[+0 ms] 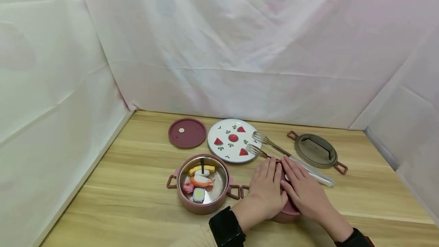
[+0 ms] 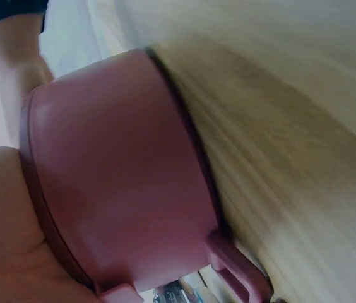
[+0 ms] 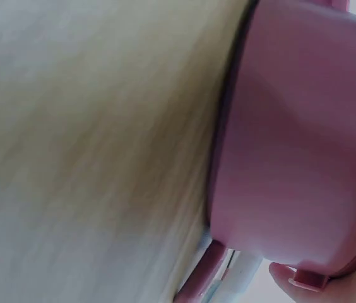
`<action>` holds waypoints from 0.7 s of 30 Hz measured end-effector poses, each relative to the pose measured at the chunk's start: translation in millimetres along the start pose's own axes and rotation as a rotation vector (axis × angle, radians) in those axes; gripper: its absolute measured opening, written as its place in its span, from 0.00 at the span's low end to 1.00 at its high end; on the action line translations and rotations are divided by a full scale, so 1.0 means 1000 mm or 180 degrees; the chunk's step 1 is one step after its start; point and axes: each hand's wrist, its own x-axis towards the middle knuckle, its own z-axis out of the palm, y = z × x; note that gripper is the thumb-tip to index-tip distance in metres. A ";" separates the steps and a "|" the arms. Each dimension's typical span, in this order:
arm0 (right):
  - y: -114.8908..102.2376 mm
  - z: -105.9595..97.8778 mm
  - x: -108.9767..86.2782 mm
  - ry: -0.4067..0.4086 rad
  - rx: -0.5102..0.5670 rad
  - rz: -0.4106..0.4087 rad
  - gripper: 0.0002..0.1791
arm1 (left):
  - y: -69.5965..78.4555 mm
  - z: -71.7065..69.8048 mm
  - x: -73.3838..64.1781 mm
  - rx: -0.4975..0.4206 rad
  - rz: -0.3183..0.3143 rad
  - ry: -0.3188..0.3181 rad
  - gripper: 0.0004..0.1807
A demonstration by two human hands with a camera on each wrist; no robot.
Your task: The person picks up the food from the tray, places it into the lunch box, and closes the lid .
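Observation:
Both hands lie on the dark red lid [image 1: 291, 206] of a dusky-pink pot [image 2: 121, 164] at the front right of the table. The left hand [image 1: 265, 190] rests flat on the lid's left side, fingers straight and close together. On the right side, the right hand [image 1: 305, 191] touches the lid with its fingers extended. Fingertips of both hands come near each other at the far rim. Most of the lid is hidden beneath them. In the right wrist view, the pot's wall [image 3: 298, 139] stands upright on the wooden table.
Left of the hands is an open pot [image 1: 202, 206] with several toy sushi pieces [image 1: 201, 180]. Behind are a dark red lid [image 1: 192, 136], a watermelon-patterned plate [image 1: 224, 130], two forks [image 1: 272, 144] partly over the plate, and a grey see-through lid [image 1: 310, 151] with two side handles.

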 end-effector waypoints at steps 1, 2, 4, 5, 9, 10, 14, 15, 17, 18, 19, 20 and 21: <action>0.000 0.001 -0.001 0.0011 -0.0032 0.0010 0.31 | 0.001 0.001 0.001 -0.0008 0.0004 -0.0013 0.37; 0.000 0.001 -0.002 0.0016 -0.0042 0.0037 0.31 | 0.002 0.001 0.001 -0.0023 0.0005 -0.0023 0.37; -0.001 0.002 -0.004 -0.0001 -0.0043 0.0109 0.31 | 0.003 0.000 0.001 -0.0047 -0.0007 -0.0045 0.37; -0.002 0.002 -0.005 -0.0012 -0.0049 0.0133 0.31 | 0.003 0.000 0.001 -0.0051 -0.0015 -0.0054 0.36; -0.003 0.001 -0.003 -0.0035 -0.0082 0.0052 0.31 | 0.001 -0.004 0.000 -0.0077 -0.0052 -0.0053 0.37; -0.002 0.000 -0.002 -0.0027 -0.0112 0.0000 0.31 | 0.000 -0.005 -0.001 -0.0081 -0.0056 -0.0018 0.37; 0.000 -0.001 0.001 0.0011 -0.0171 -0.0152 0.30 | -0.001 -0.008 -0.002 -0.0144 -0.0069 0.0132 0.37; 0.000 0.000 0.001 0.0011 -0.0167 -0.0174 0.31 | -0.001 -0.010 -0.001 -0.0158 -0.0085 0.0132 0.37; 0.002 0.000 0.001 -0.0007 -0.0148 -0.0188 0.32 | -0.001 -0.014 -0.001 -0.0123 -0.0113 0.0091 0.38; 0.002 0.001 0.001 -0.0026 -0.0128 -0.0184 0.32 | -0.002 -0.017 -0.001 -0.0139 -0.0141 0.0041 0.38; 0.002 0.001 0.002 -0.0054 -0.0104 -0.0167 0.33 | -0.003 -0.019 -0.001 -0.0169 -0.0178 -0.0021 0.39; 0.002 0.002 0.003 -0.0077 -0.0088 -0.0141 0.35 | -0.004 -0.022 -0.002 -0.0209 -0.0220 -0.0089 0.40; 0.002 0.002 0.004 -0.0093 -0.0070 -0.0112 0.36 | -0.006 -0.025 -0.003 -0.0255 -0.0254 -0.0149 0.41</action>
